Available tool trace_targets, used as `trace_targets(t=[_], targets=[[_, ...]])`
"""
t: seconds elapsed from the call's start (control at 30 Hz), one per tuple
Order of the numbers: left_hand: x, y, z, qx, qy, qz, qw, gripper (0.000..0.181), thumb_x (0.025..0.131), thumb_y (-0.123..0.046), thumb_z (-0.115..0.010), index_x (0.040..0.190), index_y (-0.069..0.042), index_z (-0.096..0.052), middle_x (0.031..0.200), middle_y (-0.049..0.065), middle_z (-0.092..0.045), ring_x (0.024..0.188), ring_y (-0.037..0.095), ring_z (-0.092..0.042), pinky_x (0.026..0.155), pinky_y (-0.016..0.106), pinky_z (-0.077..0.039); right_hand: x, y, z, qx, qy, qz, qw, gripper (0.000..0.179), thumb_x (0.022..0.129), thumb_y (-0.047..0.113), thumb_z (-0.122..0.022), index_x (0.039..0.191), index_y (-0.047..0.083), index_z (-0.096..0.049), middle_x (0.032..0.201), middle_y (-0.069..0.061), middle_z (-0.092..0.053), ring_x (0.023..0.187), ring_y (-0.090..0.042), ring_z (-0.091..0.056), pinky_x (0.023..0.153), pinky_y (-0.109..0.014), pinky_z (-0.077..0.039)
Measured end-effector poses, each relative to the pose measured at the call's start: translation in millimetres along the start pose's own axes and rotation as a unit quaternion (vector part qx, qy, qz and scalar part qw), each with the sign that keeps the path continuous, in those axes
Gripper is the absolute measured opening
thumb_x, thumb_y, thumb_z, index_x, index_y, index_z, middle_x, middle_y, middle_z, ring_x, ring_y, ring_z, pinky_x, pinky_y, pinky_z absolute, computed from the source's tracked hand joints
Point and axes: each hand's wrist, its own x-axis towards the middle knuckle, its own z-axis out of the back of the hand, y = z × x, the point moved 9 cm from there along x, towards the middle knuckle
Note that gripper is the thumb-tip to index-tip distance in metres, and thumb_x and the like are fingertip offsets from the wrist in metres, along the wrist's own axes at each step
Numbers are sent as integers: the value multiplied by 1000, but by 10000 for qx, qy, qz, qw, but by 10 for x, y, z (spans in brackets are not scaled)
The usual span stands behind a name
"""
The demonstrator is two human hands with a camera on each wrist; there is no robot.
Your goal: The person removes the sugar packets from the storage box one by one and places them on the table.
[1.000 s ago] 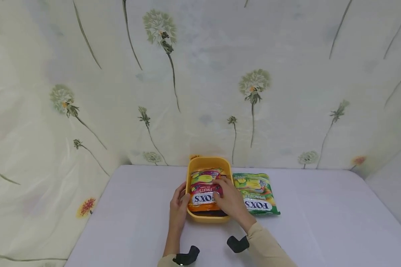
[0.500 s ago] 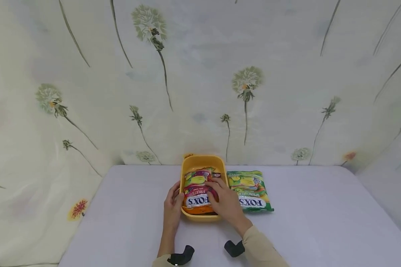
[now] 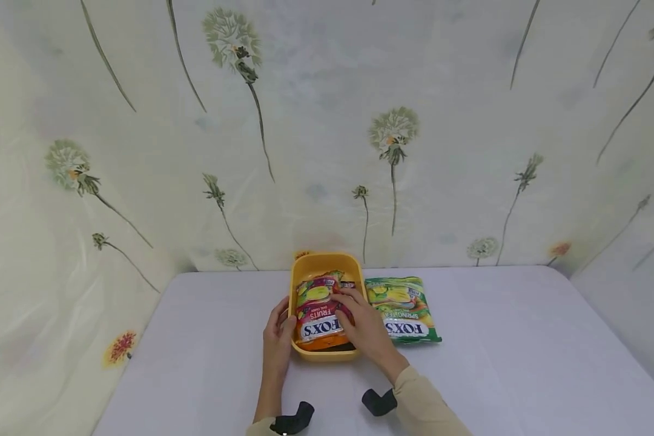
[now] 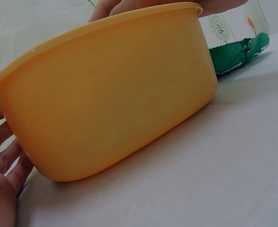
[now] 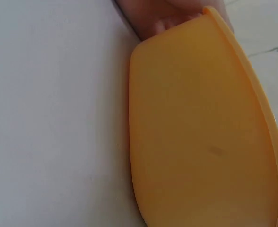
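A yellow plastic tub (image 3: 327,356) stands on the table, with a red-and-orange Fox's Fruits candy bag (image 3: 318,330) lying slightly turned inside it. My left hand (image 3: 278,339) holds the tub's left side; in the left wrist view its fingers (image 4: 4,156) lie along the outer wall and the thumb is at the rim. Over the tub's right rim reaches my right hand (image 3: 367,327), its thumb and fingers gripping the right part of the candy bag. Another dark wrapper (image 3: 347,284) shows partly beneath that bag. The right wrist view shows mostly the tub's outer wall (image 5: 195,118).
Just right of the tub lies a green Fox's Spring Tea candy bag (image 3: 406,312), flat on the white-covered table (image 3: 496,351). Behind the table's back edge hangs a cloth (image 3: 316,121) printed with dandelions.
The red candy bag has turned a little and shifted within the tub under my right hand. My left hand stays at the tub's side. The whole head view has drifted slightly.
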Motion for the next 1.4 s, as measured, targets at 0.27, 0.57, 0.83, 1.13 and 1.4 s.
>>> trace_targets(t=[0.27, 0.57, 0.83, 1.13, 1.4], targets=[[19, 8, 8, -128, 11, -58, 9999, 42, 96, -24, -54, 136, -31, -46, 140, -4, -49, 128, 18, -49, 107, 40, -42, 13, -62, 12, 414, -16, -224, 9989, 35, 91, 18, -61, 127, 22, -61, 133, 3, -55, 123, -23, -54, 100, -44, -48], [19, -41, -14, -129, 47, -188, 9997, 43, 96, -25, -54, 138, -25, -46, 141, 2, -49, 129, 23, -49, 106, 41, -42, 1, -164, 75, 941, -228, -500, 9940, 33, 94, 14, -56, 125, 24, -62, 132, 5, -57, 130, -25, -48, 104, -46, -43], [30, 9, 10, -89, 41, -101, 9999, 41, 96, -29, -54, 136, -31, -46, 140, -4, -50, 128, 18, -50, 105, 35, -43, -49, -208, 96, 1374, -374, -596, 9880, 35, 95, 12, -55, 126, 25, -61, 132, 5, -56, 128, -22, -49, 104, -42, -43], [69, 2, -21, -93, 54, -120, 9999, 42, 95, -31, -55, 136, -31, -46, 139, -3, -50, 128, 18, -50, 104, 33, -45, -78, -243, 167, 1642, -633, -266, 9840, 36, 96, 11, -53, 128, 26, -60, 135, 8, -54, 130, -17, -48, 104, -22, -40], [-49, -191, 36, 8, 125, 42, 9999, 44, 96, -24, -53, 139, -23, -45, 141, 0, -49, 128, 19, -50, 104, 31, -44, -129, -208, 167, 2000, -624, -314, 9773, 35, 96, 11, -52, 129, 22, -59, 137, 0, -52, 133, -22, -44, 99, -5, -33]])
